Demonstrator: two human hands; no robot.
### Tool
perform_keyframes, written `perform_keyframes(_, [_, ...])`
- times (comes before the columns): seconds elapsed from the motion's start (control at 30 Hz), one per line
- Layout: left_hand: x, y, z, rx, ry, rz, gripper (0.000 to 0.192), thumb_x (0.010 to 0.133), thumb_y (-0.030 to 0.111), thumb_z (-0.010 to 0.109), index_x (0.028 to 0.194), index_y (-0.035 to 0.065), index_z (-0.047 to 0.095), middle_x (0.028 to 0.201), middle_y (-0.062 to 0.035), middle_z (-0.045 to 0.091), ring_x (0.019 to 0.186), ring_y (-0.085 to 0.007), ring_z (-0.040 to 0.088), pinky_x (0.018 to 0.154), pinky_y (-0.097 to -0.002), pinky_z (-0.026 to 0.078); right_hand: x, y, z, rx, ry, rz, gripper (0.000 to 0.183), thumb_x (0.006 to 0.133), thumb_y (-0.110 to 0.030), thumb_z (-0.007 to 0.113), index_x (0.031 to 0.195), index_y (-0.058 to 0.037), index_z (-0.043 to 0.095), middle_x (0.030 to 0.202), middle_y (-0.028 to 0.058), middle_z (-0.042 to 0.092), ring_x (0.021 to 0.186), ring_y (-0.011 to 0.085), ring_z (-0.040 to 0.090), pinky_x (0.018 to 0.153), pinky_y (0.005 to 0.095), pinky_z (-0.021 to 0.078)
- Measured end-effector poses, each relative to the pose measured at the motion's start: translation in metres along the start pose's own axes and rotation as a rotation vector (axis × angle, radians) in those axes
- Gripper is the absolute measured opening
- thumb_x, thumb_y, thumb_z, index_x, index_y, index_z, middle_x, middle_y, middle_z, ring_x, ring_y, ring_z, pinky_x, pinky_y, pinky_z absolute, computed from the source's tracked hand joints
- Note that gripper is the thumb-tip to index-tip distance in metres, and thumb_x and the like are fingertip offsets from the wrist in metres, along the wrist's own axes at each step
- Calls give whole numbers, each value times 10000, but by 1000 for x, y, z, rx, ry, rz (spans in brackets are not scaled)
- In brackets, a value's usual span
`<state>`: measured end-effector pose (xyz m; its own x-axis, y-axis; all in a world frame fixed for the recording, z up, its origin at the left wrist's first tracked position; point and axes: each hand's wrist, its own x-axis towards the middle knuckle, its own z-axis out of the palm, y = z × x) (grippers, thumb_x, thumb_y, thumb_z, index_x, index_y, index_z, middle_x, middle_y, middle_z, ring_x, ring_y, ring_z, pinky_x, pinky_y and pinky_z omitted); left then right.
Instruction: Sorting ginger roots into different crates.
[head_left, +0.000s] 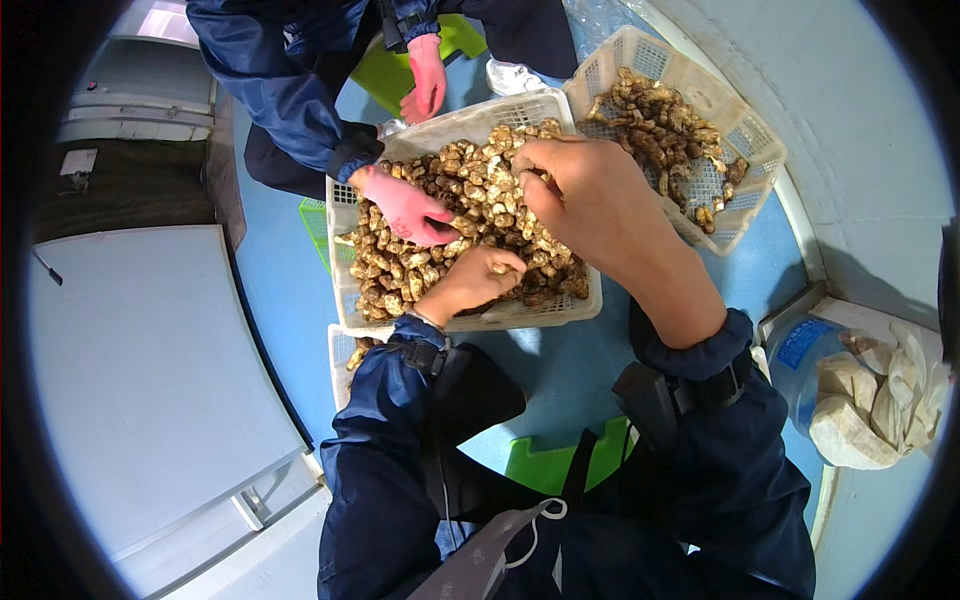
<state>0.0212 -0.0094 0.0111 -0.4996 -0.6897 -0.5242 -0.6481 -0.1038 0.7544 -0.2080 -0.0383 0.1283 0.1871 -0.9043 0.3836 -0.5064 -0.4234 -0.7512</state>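
A large white plastic crate (540, 319) before me is filled with brown, knobbly pieces (390, 262) that look like roots or mushrooms; I cannot tell which. My left hand (480, 276) is over its near side, fingers curled, with a small pale bit showing between thumb and fingers. My right hand (574, 176) is raised above the crate's right part, its fingers bent toward the thumb; whether it holds anything is hidden. A co-worker's pink-gloved hand (409, 208) touches the pieces at the left, and the other pink-gloved hand (426, 79) hangs beyond the far edge.
A second white crate (750, 176) at the upper right holds darker, clumped pieces. Part of another crate (337, 360) shows by my left sleeve. Green stools (551, 461) stand under me and the co-worker. A big clear plastic bottle (799, 360) and pale cloths (862, 420) lie at the right.
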Motion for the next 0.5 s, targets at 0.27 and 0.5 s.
perform_keyframes(0.27, [22, 2, 31, 1127, -120, 194, 125, 715, 70, 654, 830, 96, 696, 802, -107, 675, 772, -281, 664, 678, -376, 530, 1, -5, 2, 12, -18, 18, 100, 790, -132, 572, 765, -37, 590, 693, 190, 597, 696, 374, 611, 625, 459, 490])
perform_keyframes(0.5, [-11, 12, -8, -45, 77, 32, 126, 802, 103, 721, 845, 31, 626, 798, -46, 653, 742, -122, 601, 716, -282, 485, -1, -1, 1, 25, 3, 9, 84, 792, -119, 577, 782, -37, 594, 697, 183, 596, 694, 372, 607, 624, 459, 487])
